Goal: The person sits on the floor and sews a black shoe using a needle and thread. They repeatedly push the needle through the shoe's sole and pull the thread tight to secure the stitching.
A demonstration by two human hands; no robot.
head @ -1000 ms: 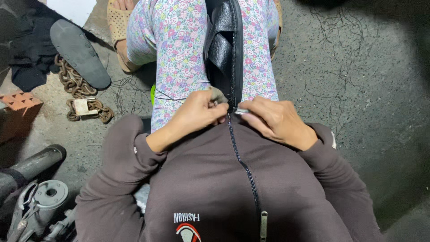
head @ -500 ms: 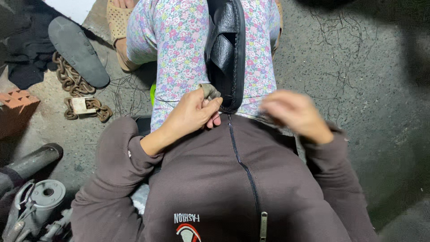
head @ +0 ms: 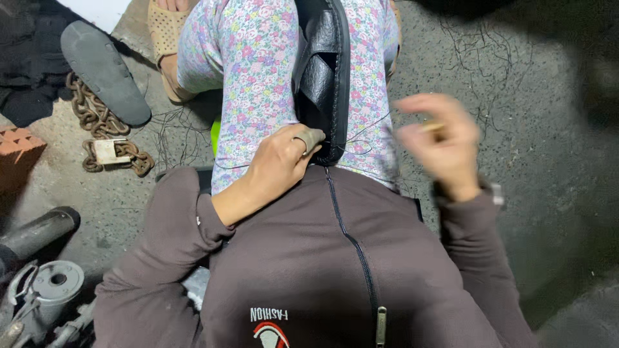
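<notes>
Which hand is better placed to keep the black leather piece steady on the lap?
Left. The left hand already rests against the black leather piece, thumb at its lower edge. The right hand is raised off to the side, blurred, apart from it.

jacket [head: 322,270]: dark brown, long sleeves, ribbed cuffs | zip [head: 351,241]: dark, centre front, metal pull near bottom edge | chest: small red-and-white emblem | trousers [head: 258,77]: pale, small floral print | left hand [head: 280,161]: grey fingertip cover
</notes>
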